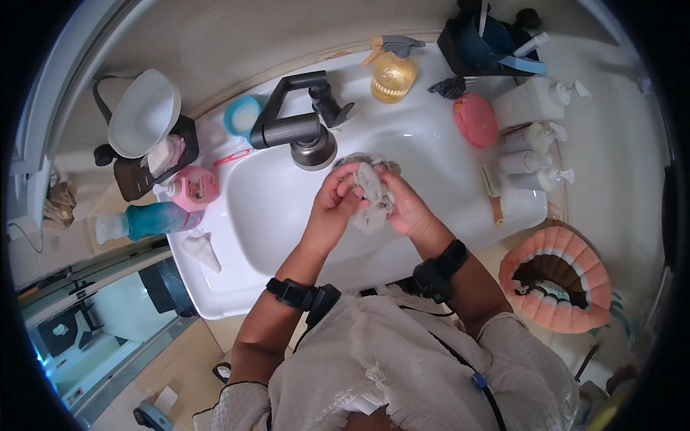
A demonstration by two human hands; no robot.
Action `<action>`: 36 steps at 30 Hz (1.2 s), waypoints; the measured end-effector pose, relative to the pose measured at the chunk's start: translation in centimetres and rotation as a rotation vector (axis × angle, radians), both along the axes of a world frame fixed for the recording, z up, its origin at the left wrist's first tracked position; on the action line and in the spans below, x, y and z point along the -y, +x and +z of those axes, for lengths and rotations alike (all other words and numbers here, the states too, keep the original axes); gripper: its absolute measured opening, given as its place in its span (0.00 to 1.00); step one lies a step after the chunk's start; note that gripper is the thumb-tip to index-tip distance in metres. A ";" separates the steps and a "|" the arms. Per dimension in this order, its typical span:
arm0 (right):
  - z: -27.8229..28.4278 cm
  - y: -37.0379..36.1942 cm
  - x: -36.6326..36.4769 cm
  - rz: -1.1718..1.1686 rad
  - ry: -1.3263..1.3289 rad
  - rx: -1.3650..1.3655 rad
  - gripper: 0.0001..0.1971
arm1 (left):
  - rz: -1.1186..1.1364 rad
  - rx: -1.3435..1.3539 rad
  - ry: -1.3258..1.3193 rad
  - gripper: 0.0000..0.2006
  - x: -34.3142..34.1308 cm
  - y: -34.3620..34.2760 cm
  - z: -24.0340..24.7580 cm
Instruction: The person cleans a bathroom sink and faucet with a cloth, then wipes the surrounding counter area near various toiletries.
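My left hand [338,199] and my right hand [407,204] meet over the basin of a white sink [266,208]. Between them is a bunched, pale grey wet-looking cloth [372,188], gripped by the fingers of both hands. Its lower end hangs below my fingers. More grey fabric shows just beyond my hands, partly hidden by them. The dark faucet [314,147] juts over the basin close to my left hand. I cannot see any water running from it.
A yellow spray bottle [393,77] and a blue-lidded jar [243,116] stand along the back rim. Pink [195,187] and teal bottles [162,221] sit at left, near a white cloth [201,251]. White pump bottles [528,136], a pink oval case [474,121] and a brush [496,210] are at right.
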State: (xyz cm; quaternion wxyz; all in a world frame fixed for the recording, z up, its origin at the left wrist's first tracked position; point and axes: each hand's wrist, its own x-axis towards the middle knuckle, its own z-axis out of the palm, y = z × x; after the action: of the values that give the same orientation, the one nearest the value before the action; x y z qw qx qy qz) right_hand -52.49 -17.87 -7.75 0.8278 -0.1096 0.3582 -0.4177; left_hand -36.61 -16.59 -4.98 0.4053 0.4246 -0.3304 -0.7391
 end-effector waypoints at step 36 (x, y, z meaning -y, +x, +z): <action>-4.5 0.8 15.0 0.162 -0.908 -1.211 0.29 | 0.356 0.309 0.001 0.15 8.3 3.3 -5.5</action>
State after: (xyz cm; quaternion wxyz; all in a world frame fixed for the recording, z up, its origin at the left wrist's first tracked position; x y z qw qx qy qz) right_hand -51.66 -32.86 -12.29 0.3885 -0.6753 0.5336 -0.3289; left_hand -33.28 -24.88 -10.52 0.4737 0.5844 -0.3082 -0.5823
